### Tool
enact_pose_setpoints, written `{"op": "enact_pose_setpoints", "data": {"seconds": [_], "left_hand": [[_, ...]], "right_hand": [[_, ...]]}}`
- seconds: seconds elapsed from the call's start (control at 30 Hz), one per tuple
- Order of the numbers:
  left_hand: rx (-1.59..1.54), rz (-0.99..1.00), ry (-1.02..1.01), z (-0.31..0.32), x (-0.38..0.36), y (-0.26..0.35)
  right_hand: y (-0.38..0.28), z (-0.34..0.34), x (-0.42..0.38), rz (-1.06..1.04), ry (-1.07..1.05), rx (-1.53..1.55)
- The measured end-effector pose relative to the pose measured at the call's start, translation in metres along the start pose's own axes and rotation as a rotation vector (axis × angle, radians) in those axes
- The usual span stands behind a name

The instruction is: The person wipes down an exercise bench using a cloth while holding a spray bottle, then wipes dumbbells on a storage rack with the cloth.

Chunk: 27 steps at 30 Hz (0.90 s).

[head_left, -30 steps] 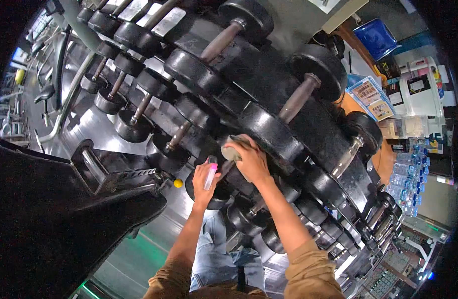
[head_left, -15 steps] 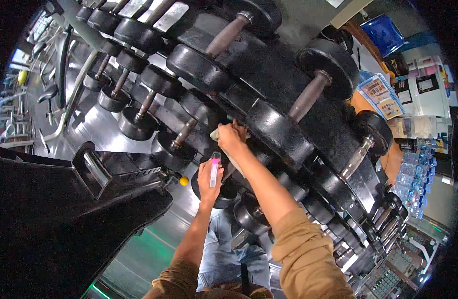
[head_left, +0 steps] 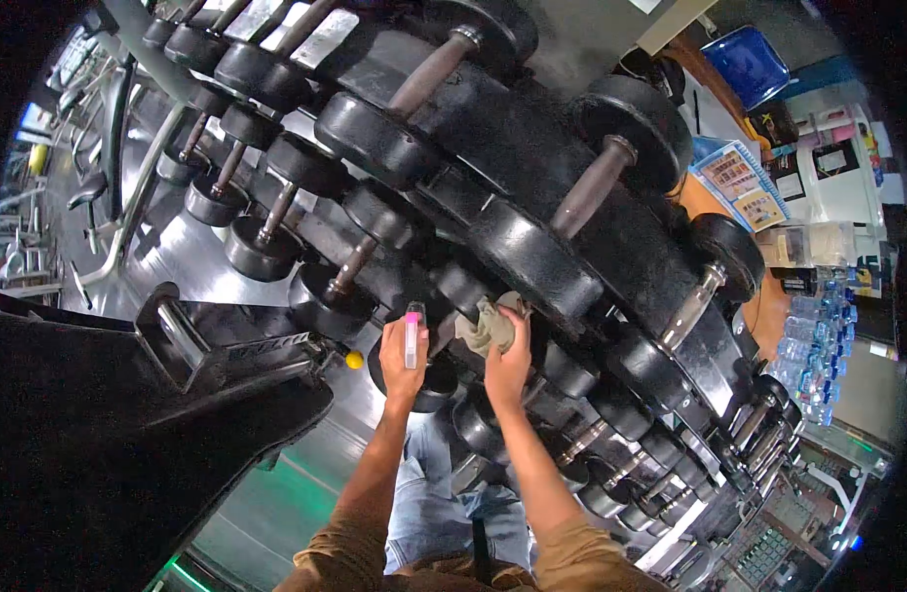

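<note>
My left hand (head_left: 404,357) is closed round a small clear spray bottle (head_left: 411,340) with a pink band near its top, held upright above a dumbbell on the lower rack. Just to the right, my right hand (head_left: 510,357) grips a crumpled grey-beige cloth (head_left: 485,329). The cloth is beside a black dumbbell head (head_left: 460,286) and below the large dumbbell (head_left: 542,259) of the upper row. Whether the cloth touches either dumbbell I cannot tell.
Rows of black dumbbells (head_left: 375,138) run diagonally across the rack. A padded black bench (head_left: 177,424) with a yellow knob (head_left: 354,360) is at the left. At the right are water bottles (head_left: 814,345), a spiral booklet (head_left: 738,187) and a blue tray (head_left: 745,67).
My right hand has drawn back down and to the right from between the dumbbells, with the cloth now bunched in it. My left hand has shifted slightly left with the bottle.
</note>
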<state>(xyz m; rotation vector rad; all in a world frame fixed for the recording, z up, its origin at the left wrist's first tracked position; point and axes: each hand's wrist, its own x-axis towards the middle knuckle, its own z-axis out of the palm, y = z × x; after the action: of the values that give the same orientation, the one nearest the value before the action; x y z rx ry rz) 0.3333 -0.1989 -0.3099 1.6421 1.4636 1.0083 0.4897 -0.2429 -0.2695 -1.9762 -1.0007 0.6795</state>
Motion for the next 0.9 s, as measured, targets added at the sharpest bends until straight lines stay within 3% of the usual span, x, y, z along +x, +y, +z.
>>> {"op": "enact_pose_setpoints", "data": {"seconds": [0.13,0.2,0.27,0.33,0.53,0.63,0.8,0.87,0.9], "left_hand": [[0.039,0.023,-0.029,-0.001,-0.002,-0.007],[0.038,0.028,-0.023,0.000,-0.001,-0.006],[0.036,0.032,-0.015,0.000,0.000,-0.006],[0.041,0.011,-0.028,0.000,-0.001,-0.005],[0.051,0.006,-0.024,0.000,-0.001,-0.004],[0.001,0.002,-0.013,0.000,0.000,-0.001],[0.030,0.014,-0.036,-0.002,0.001,0.001],[0.024,0.021,-0.043,-0.002,0.002,0.001],[0.033,0.016,-0.043,-0.002,0.002,0.003]], "right_hand": [[-0.001,0.027,-0.010,0.111,0.159,0.194],[-0.005,0.038,-0.011,0.256,0.349,0.310],[-0.011,0.045,-0.008,0.280,0.379,0.397],[-0.014,0.050,-0.006,0.445,0.530,0.555],[0.014,0.065,0.007,0.597,0.700,0.908],[0.039,0.056,0.016,0.695,0.657,1.009],[0.034,0.047,0.011,0.753,0.608,0.920],[0.028,0.047,0.001,0.529,0.548,0.718],[0.027,0.049,-0.006,0.550,0.532,0.584]]}}
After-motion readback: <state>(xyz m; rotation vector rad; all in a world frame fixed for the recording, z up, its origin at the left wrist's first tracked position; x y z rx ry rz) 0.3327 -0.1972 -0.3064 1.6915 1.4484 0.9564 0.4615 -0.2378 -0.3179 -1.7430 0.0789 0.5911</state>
